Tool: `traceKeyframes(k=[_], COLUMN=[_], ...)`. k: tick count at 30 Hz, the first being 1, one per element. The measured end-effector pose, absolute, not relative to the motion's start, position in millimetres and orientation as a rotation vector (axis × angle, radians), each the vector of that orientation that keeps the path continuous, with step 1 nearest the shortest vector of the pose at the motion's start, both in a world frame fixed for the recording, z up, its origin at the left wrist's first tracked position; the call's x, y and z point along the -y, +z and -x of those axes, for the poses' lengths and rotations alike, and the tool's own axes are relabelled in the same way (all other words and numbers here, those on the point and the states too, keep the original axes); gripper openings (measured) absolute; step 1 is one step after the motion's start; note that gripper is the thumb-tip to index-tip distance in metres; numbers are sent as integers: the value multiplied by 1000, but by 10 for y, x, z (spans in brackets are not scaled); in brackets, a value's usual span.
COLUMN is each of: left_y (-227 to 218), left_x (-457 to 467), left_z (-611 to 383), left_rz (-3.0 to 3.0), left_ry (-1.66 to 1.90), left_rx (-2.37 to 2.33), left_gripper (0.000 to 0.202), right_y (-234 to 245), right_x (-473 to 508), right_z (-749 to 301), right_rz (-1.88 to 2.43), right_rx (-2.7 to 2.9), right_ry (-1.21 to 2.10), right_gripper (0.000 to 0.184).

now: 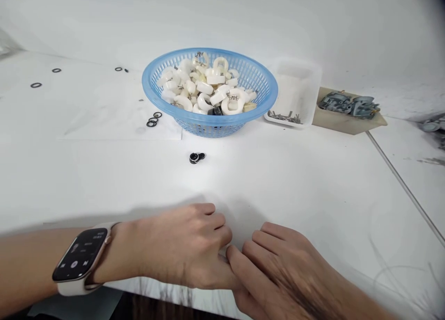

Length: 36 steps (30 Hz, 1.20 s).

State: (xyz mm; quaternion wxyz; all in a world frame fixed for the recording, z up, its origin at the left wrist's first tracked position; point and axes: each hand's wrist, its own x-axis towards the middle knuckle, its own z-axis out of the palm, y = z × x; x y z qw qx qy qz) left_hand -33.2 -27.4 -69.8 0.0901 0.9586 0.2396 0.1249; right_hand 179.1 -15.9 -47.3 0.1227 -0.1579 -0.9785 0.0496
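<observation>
My left hand, with a smartwatch on the wrist, rests at the table's near edge with its fingers curled under. My right hand lies beside it, fingers bent, the thumb touching the left hand's fingers. Whether either hand holds anything is hidden by the fingers. A small black and silver part lies on the table beyond the hands. Farther back stands a blue plastic basket filled with white plastic rollers.
Black rubber rings lie left of the basket, and more rings at the far left. A clear tray with metal pins stands right of the basket, then a cardboard tray of grey metal parts. A table seam runs on the right.
</observation>
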Motion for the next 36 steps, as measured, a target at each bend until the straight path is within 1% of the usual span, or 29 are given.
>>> traceKeyframes(k=[5, 17, 24, 30, 36], left_y=[-687, -681, -649, -704, -673], left_x=[268, 275, 251, 283, 268], left_z=[325, 316, 315, 304, 303], left_rz=[-2895, -2925, -2996, -2961, -2997], left_ry=[393, 368, 379, 471, 439], left_rx=[-697, -696, -648, -701, -667], left_gripper=[28, 30, 21, 18, 20], right_y=[-508, -532, -511, -544, -535], right_x=[142, 148, 105, 112, 141], right_z=[-1787, -1806, -1774, -1799, -1796], right_rz=[444, 443, 419, 418, 431], right_rx=[2827, 2775, 2753, 2763, 2747], right_ry=[177, 130, 111, 135, 135], right_gripper=[13, 15, 12, 15, 14])
